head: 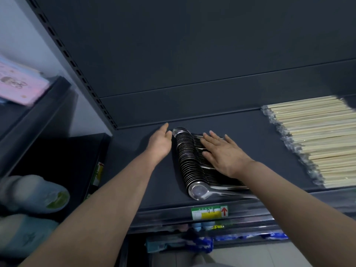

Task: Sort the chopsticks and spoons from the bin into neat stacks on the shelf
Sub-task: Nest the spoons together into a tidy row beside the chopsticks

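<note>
A long nested row of metal spoons (185, 160) lies on the dark shelf (260, 143), bowls to the left, handles pointing right. My left hand (160, 143) stands open on its edge against the left side of the bowls near the back. My right hand (224, 154) lies flat, fingers spread, on top of the spoon handles. Wrapped wooden chopsticks (316, 139) are stacked in a wide pile at the right of the same shelf. The bin is out of view.
A price label with a red arrow (210, 211) sits on the shelf's front edge. Slippers (32, 193) lie on the neighbouring shelf at left, a pink package (17, 83) higher up. Blue packets (250, 237) fill the shelf below.
</note>
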`<state>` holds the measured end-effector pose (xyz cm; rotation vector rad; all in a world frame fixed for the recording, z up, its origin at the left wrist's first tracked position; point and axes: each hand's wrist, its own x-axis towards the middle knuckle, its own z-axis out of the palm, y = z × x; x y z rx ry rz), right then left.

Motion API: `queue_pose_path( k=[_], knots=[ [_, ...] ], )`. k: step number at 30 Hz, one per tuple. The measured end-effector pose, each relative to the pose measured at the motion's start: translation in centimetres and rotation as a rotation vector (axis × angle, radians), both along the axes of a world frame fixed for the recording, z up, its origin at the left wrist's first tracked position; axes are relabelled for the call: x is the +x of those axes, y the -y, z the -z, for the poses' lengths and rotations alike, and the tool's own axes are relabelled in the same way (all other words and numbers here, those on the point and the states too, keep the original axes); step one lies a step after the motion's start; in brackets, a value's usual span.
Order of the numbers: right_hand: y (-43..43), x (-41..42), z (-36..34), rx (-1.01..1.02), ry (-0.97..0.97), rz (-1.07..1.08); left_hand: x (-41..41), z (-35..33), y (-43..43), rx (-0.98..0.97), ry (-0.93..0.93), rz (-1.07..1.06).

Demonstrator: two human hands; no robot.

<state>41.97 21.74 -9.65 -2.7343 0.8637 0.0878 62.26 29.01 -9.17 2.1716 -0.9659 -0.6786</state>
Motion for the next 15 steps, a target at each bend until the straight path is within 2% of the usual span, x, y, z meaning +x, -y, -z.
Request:
queue_pose_path(
  k=[5, 15],
  knots=[
    [1.1, 1.3, 0.3, 0.025, -0.016, 0.024, 0.8, 0.5, 2.4, -0.058, -0.124, 0.029],
    [2.8, 2.8, 1.0, 0.058, -0.030, 0.050, 0.7, 1.0, 2.9, -0.071, -0.149, 0.133]
  ],
)
